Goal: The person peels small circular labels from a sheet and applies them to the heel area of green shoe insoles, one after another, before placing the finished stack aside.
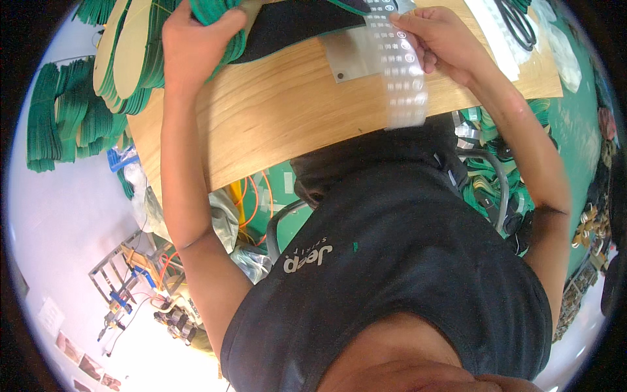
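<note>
My left hand (199,46) is closed round green insoles (219,10) at the top of the view. Beside it, a black piece with a green edge (294,29), apparently another insole, lies on the wooden table (274,117). My right hand (447,42) pinches the edge of a translucent strip (406,91) printed with rows of small white marks, like a strip of transfer labels. The strip hangs across a metal plate (349,55) and over the table's near edge. The upper end of the strip runs out of view.
Stacked beige and green insoles (137,55) stand left of my left hand, with more green bundles (62,114) beyond. A black cable (516,26) lies on white sheets at the right. Below, a grey chair arm (499,189) is beside heaped insoles. Orange hoses (268,202) hang lower left.
</note>
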`<state>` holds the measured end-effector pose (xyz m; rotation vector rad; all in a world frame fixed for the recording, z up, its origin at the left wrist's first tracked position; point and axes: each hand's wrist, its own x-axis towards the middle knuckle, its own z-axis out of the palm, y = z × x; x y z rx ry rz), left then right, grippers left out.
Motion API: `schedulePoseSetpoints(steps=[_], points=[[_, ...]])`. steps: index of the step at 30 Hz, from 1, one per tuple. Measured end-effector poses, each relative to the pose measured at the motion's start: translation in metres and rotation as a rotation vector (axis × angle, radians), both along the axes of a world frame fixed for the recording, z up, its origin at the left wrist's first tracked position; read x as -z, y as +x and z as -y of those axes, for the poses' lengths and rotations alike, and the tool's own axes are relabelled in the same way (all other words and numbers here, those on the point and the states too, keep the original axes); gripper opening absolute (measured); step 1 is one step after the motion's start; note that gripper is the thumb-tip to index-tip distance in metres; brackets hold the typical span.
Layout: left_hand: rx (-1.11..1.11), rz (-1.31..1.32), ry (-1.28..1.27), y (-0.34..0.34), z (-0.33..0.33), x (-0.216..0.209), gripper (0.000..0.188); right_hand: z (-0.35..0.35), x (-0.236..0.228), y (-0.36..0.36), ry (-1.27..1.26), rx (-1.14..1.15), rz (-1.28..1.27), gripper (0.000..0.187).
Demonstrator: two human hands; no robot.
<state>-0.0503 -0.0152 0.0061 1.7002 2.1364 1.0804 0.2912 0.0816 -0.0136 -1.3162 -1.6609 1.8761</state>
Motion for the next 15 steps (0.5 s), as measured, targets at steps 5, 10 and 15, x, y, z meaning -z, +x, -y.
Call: schedulePoseSetpoints(steps=[5, 10, 15], points=[[-0.031, 0.230, 0.153, -0.006, -0.003, 0.007, 0.027, -0.001, -0.024, -0.007, 0.067, 0.011, 0.253, 0.036], [-0.037, 0.283, 0.236, -0.002, 0.004, 0.005, 0.026, -0.002, -0.017, -0.009, 0.046, 0.002, 0.268, 0.036], [-0.031, 0.235, 0.179, -0.004, 0.004, 0.009, 0.029, -0.004, -0.017, -0.011, 0.031, -0.001, 0.266, 0.034]])
